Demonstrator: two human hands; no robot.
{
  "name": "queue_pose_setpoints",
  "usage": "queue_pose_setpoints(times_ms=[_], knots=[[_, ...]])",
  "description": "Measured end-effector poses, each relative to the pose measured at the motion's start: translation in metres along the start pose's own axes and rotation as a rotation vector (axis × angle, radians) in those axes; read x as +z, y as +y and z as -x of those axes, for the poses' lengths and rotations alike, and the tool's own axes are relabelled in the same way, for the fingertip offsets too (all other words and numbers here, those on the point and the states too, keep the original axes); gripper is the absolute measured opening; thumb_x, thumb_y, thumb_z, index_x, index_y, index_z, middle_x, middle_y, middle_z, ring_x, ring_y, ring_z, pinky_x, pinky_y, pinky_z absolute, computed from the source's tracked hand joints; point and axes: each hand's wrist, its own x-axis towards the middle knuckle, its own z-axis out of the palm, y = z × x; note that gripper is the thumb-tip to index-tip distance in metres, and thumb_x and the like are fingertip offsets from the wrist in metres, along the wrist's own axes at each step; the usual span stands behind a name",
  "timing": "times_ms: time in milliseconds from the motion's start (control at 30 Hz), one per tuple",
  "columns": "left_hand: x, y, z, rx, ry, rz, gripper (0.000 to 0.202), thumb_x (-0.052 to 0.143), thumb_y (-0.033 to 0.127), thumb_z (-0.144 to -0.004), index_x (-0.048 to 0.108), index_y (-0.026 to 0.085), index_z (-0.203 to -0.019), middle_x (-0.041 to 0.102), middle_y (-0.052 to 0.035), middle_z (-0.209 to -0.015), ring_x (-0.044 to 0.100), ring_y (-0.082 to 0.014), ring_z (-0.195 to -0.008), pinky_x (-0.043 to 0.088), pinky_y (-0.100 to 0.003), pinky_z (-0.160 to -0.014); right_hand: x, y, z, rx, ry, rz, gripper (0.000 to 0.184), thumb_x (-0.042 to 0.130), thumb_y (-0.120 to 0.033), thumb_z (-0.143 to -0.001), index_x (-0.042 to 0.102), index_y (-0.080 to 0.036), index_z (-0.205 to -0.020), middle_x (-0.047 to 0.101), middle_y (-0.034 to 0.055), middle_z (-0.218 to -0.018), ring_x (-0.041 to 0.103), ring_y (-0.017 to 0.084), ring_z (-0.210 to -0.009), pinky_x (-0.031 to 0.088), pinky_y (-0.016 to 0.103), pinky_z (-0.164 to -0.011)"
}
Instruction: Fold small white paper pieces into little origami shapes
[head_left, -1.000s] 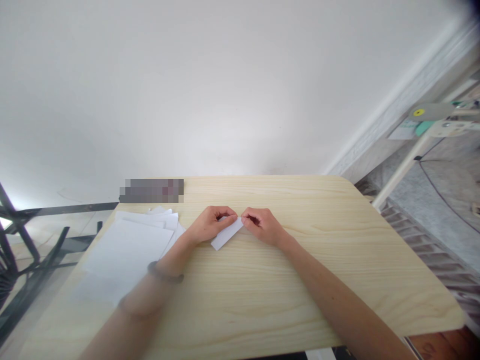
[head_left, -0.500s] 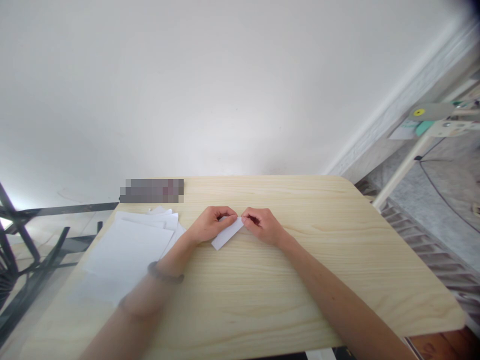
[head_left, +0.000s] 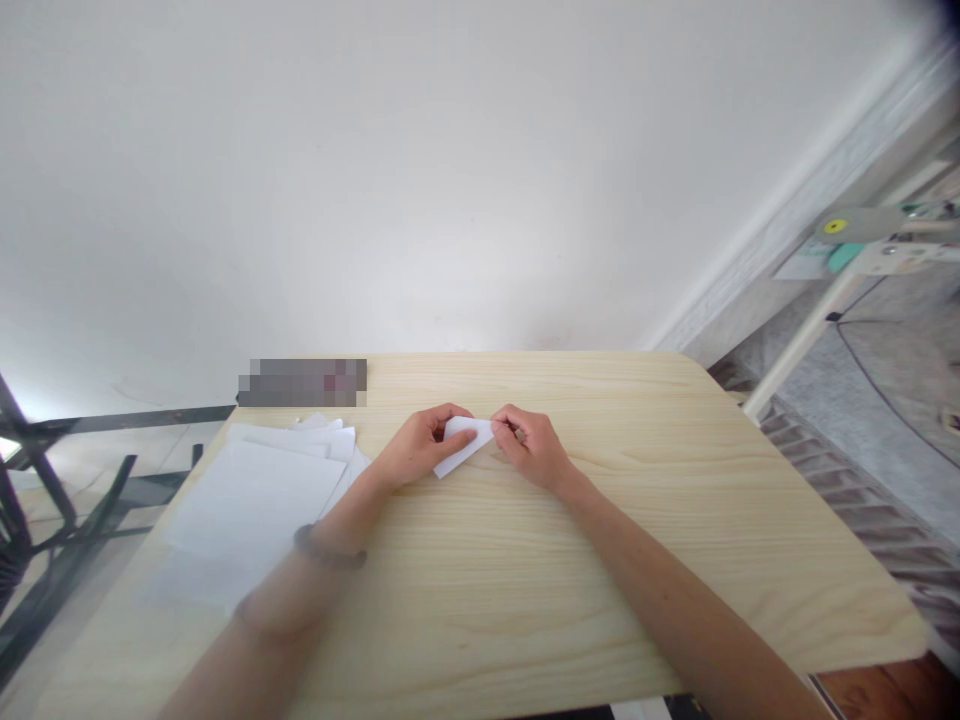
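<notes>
A small folded piece of white paper (head_left: 456,458) is held between my two hands over the middle of the table. My left hand (head_left: 420,446) grips its left part, thumb on the near face and fingers behind. At the paper's right tip, my right hand (head_left: 534,448) pinches the narrow end between thumb and fingertips. A dark bracelet (head_left: 330,552) circles my left wrist. The fold lines are too small to make out, and the back of the paper is hidden.
Loose white sheets (head_left: 255,490) lie in a pile on the left of the wooden table (head_left: 480,620). A blurred-out dark object (head_left: 303,383) sits at the back left corner. A white wall (head_left: 465,180) rises behind; a metal stand (head_left: 802,330) is off to the right.
The paper has been lifted slightly and turned, showing a wider face now. My right hand has shifted a little right and away from me, still at the tip.
</notes>
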Motion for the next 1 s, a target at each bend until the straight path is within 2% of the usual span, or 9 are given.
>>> queue_pose_setpoints(times_ms=[167,367,533,700,900,1000], knots=[[0.0026,-0.0017,-0.0016,-0.015,0.007,0.166,0.034,0.058,0.039,-0.072,0.051,0.015,-0.096,0.064,-0.0039,-0.078,0.059,-0.0152,-0.070,0.044,-0.023,-0.060,0.0000,0.0009,-0.0001,0.048,0.093,-0.002,0.019,0.039,-0.028,-0.083,0.050,-0.017,-0.073,0.048,-0.0021,-0.059,0.042,0.008,-0.052,0.033,0.019,-0.050],[0.0020,-0.0035,-0.0008,0.024,-0.008,0.123,0.027,0.058,0.038,-0.073,0.055,0.015,-0.087,0.062,-0.0025,-0.075,0.057,-0.0135,-0.066,0.042,-0.022,-0.057,0.0001,-0.0003,-0.0016,0.001,0.015,0.031,0.021,0.040,-0.030,-0.084,0.054,-0.017,-0.074,0.051,-0.0017,-0.059,0.044,0.008,-0.051,0.034,0.019,-0.051],[0.0022,-0.0050,-0.0008,0.030,-0.010,0.114,0.026,0.058,0.036,-0.073,0.056,0.014,-0.087,0.062,-0.0031,-0.076,0.057,-0.0137,-0.067,0.042,-0.022,-0.057,-0.0009,0.0012,-0.0011,0.016,-0.005,0.027,0.024,0.039,-0.031,-0.085,0.055,-0.017,-0.075,0.053,-0.0004,-0.062,0.047,0.009,-0.055,0.036,0.019,-0.052],[0.0023,-0.0062,-0.0012,0.026,-0.011,0.135,0.026,0.057,0.036,-0.074,0.055,0.014,-0.089,0.062,-0.0037,-0.077,0.058,-0.0149,-0.069,0.043,-0.023,-0.059,-0.0009,-0.0002,-0.0006,0.037,-0.010,-0.026,0.026,0.039,-0.035,-0.085,0.053,-0.017,-0.074,0.049,-0.0023,-0.056,0.043,0.008,-0.049,0.034,0.019,-0.048],[0.0017,-0.0050,-0.0009,0.017,-0.010,0.154,0.024,0.057,0.036,-0.075,0.054,0.014,-0.087,0.063,-0.0037,-0.077,0.059,-0.0154,-0.070,0.044,-0.024,-0.059,-0.0007,0.0008,-0.0022,0.060,0.023,0.028,0.036,0.034,-0.037,-0.087,0.044,-0.017,-0.059,0.043,-0.0034,-0.050,0.039,0.007,-0.046,0.030,0.020,-0.048],[0.0019,-0.0050,-0.0009,0.018,-0.009,0.165,0.025,0.057,0.036,-0.074,0.054,0.015,-0.086,0.063,-0.0034,-0.076,0.059,-0.0154,-0.069,0.043,-0.023,-0.058,-0.0008,0.0024,-0.0027,0.048,0.023,0.069,0.037,0.033,-0.037,-0.087,0.044,-0.017,-0.058,0.041,-0.0037,-0.048,0.037,0.008,-0.046,0.029,0.021,-0.048]])
